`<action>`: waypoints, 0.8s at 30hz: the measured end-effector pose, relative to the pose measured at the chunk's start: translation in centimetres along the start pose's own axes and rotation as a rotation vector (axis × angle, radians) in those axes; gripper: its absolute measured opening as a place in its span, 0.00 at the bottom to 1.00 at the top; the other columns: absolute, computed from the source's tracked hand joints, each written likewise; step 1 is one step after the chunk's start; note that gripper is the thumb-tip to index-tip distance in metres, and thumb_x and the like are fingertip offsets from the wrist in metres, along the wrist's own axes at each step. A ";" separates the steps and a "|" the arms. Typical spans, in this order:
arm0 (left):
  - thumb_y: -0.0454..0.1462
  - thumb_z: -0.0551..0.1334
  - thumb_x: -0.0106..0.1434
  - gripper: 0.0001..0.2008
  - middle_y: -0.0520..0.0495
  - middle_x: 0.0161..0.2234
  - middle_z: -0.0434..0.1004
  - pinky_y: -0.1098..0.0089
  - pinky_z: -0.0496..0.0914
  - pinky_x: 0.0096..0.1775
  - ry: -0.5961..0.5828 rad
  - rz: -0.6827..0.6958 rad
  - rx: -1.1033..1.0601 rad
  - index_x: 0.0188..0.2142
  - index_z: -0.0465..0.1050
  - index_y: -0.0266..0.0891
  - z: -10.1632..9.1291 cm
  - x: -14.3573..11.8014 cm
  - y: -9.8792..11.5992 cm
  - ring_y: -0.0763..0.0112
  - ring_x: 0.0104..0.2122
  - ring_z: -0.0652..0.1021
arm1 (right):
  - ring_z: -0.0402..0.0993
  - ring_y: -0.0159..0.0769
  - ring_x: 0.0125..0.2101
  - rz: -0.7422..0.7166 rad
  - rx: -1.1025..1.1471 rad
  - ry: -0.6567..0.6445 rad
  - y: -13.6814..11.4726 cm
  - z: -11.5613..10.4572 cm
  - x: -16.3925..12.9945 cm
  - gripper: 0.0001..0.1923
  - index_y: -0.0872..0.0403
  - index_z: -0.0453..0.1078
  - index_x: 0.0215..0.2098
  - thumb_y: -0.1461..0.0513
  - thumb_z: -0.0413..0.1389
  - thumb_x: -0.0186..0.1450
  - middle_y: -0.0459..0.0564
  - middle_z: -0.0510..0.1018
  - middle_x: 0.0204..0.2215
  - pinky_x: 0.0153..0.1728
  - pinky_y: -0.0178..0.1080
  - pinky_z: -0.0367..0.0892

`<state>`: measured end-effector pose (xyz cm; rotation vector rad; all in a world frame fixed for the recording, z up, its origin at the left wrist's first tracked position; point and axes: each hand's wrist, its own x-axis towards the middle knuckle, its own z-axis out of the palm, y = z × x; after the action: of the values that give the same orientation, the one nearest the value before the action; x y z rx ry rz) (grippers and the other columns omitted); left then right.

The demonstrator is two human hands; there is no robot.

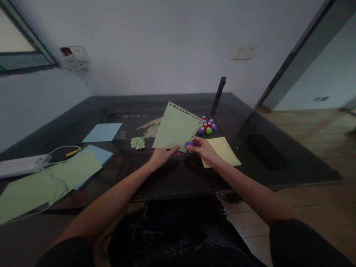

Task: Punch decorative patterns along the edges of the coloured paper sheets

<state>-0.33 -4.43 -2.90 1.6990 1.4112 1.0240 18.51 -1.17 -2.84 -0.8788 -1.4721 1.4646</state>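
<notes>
A pale green sheet of paper (176, 124) is held up and tilted over the table, with small shaped holes along its top and right edges. My left hand (164, 154) grips its lower edge, thumb in front. My right hand (204, 149) is closed on a small purple craft punch (189, 144), which sits at the sheet's lower right edge. Behind the sheet's right corner lies a cluster of red, purple and green craft punches (208, 125), partly covered by it. A stack of pale yellow paper (222, 150) with a punched edge lies under my right wrist.
A pile of tiny paper cutouts (138, 142) lies left of my hands. Blue paper (102, 132), green sheets (80, 168) and a white power strip (23, 165) with a cable are farther left. A black upright stick (218, 95) stands behind; a dark flat object (267, 151) lies right.
</notes>
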 end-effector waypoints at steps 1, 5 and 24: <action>0.44 0.58 0.58 0.15 0.47 0.23 0.79 0.69 0.71 0.38 0.002 0.008 -0.006 0.23 0.73 0.36 0.1 0.0 0.0 0.70 0.25 0.76 | 0.71 0.35 0.32 -0.003 -0.003 0.003 0.0 0.0 0.0 0.14 0.53 0.70 0.30 0.59 0.65 0.48 0.46 0.75 0.29 0.37 0.40 0.65; 0.43 0.58 0.59 0.14 0.46 0.23 0.78 0.69 0.71 0.36 0.014 0.011 -0.033 0.24 0.72 0.36 0.5 0.1 -0.1 0.70 0.23 0.75 | 0.71 0.35 0.33 -0.013 -0.014 0.013 0.1 -0.2 0.1 0.14 0.53 0.70 0.30 0.58 0.65 0.47 0.47 0.76 0.30 0.39 0.41 0.65; 0.43 0.57 0.60 0.13 0.46 0.22 0.78 0.68 0.72 0.33 -0.002 -0.047 -0.131 0.27 0.71 0.35 0.3 1.0 -0.6 0.70 0.22 0.76 | 0.72 0.35 0.35 0.052 -0.018 0.015 0.8 -0.7 0.7 0.15 0.53 0.72 0.36 0.58 0.65 0.50 0.50 0.77 0.35 0.43 0.43 0.66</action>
<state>-0.27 -3.38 -3.43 1.5650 1.3460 1.0650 18.79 -0.23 -3.56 -0.9434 -1.4629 1.4822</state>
